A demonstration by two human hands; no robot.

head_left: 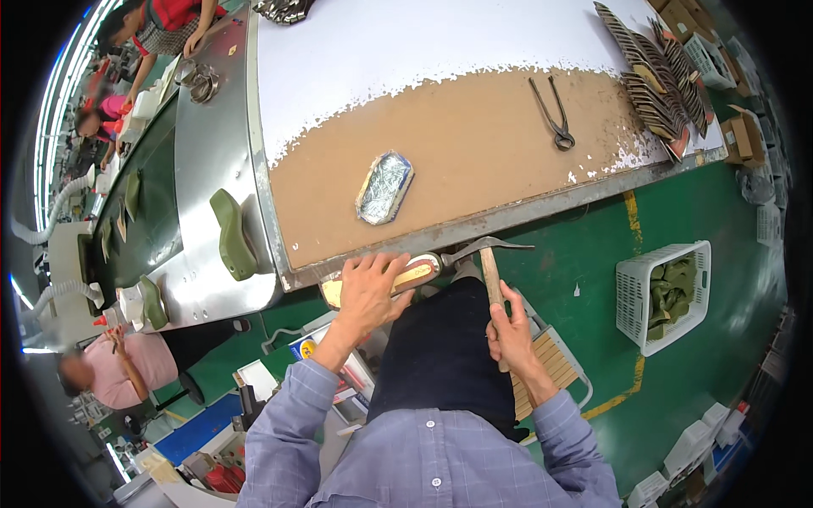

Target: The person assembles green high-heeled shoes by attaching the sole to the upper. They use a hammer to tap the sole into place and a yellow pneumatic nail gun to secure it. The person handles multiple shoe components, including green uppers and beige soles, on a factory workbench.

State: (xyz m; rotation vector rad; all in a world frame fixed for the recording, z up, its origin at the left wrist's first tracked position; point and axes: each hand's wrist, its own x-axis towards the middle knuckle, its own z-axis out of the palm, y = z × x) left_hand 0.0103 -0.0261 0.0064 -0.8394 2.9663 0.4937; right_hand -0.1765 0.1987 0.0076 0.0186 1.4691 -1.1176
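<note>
My left hand is closed around a shoe last, its long pale yellow sole face turned up, at the near edge of the worktable. My right hand grips a hammer by its wooden handle. One end of the hammer's curved metal head is close to the right end of the last; I cannot tell whether they touch. On the tabletop beyond sits a small open box of nails. Further right on the table lies a pair of pincers with its handles spread.
A stack of insole-shaped pieces lies at the table's far right. Left, a metal surface carries a green shoe last. A white crate of green pieces stands on the floor near a slatted seat. Other people work at left.
</note>
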